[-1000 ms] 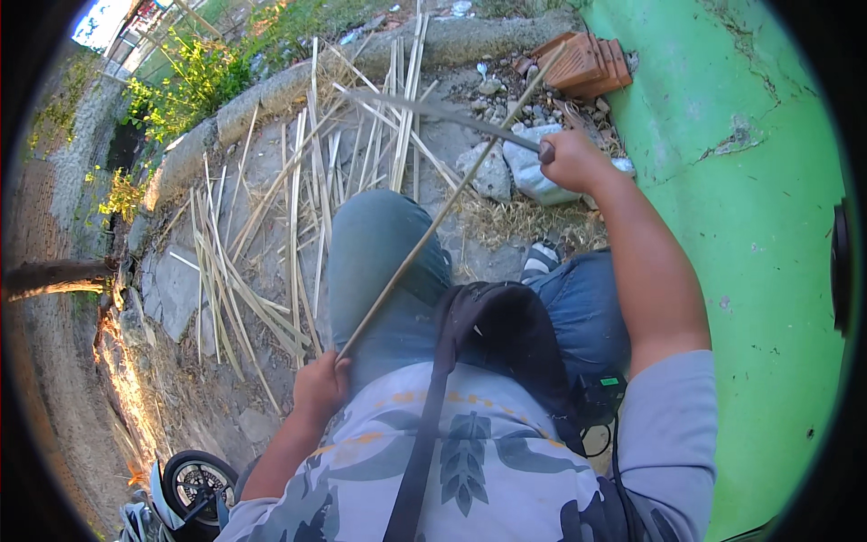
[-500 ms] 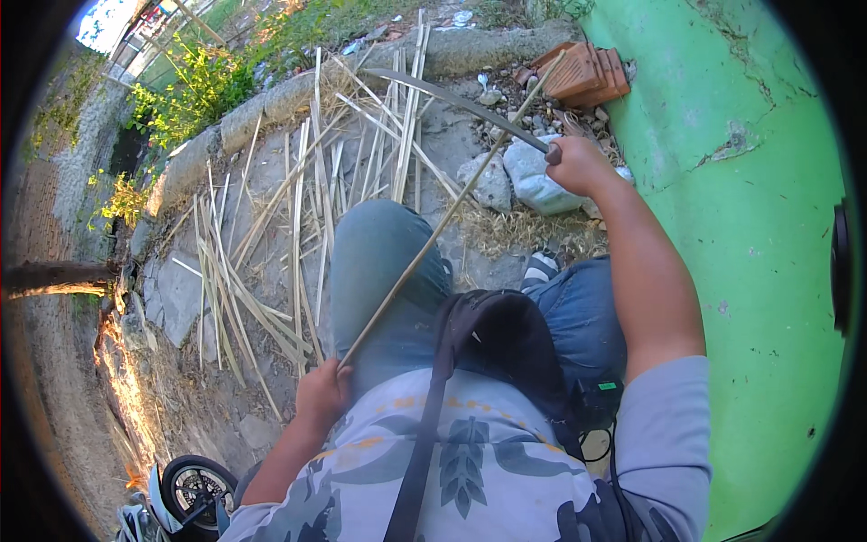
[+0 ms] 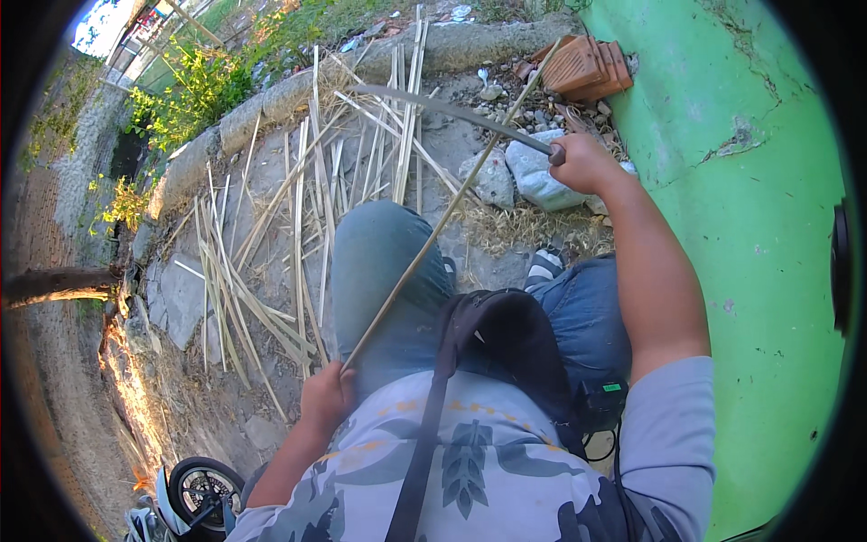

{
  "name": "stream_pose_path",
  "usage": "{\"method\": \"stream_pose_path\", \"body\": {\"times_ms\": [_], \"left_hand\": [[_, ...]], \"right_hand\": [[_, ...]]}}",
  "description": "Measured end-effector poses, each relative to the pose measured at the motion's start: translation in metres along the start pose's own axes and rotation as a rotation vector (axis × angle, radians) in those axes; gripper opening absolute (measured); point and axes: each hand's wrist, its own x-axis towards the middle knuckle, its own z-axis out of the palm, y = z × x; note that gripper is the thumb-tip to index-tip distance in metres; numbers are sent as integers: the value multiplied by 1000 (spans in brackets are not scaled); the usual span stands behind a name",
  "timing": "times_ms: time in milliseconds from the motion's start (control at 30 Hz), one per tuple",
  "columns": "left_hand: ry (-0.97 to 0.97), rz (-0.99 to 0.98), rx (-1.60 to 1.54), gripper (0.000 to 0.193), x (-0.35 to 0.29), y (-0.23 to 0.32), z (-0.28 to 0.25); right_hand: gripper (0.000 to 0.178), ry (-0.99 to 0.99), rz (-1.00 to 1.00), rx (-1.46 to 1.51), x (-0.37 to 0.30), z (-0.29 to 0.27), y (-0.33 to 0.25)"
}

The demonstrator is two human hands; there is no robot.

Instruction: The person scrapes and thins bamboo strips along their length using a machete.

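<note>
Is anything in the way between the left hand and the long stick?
No, nothing visible is. The left hand is already closed around the near end of the stick. Farther up, the knife in the right hand crosses it in the picture; I can't tell if they touch.

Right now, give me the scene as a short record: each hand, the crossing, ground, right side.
Left hand: closed on the near end of a thin stick
Right hand: gripping a long blade by its handle
Crossing: blade and stick overlap in view; contact unclear
Ground: loose pale strips, scattered ahead and left
Right side: green wall, orange clay blocks near it
</note>
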Motion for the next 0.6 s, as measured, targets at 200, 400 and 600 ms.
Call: {"method": "stream_pose_path", "body": {"times_ms": [200, 400, 600], "left_hand": [[-6, -42, -15, 24, -4, -2, 5], [-1, 19, 52, 23, -2, -7, 5], [23, 35, 60, 21, -5, -9, 9]], "right_hand": [[14, 63, -111, -64, -10, -8, -22], [17, -44, -3, -137, -15, -29, -24], [17, -31, 1, -149, -23, -31, -41]]}}
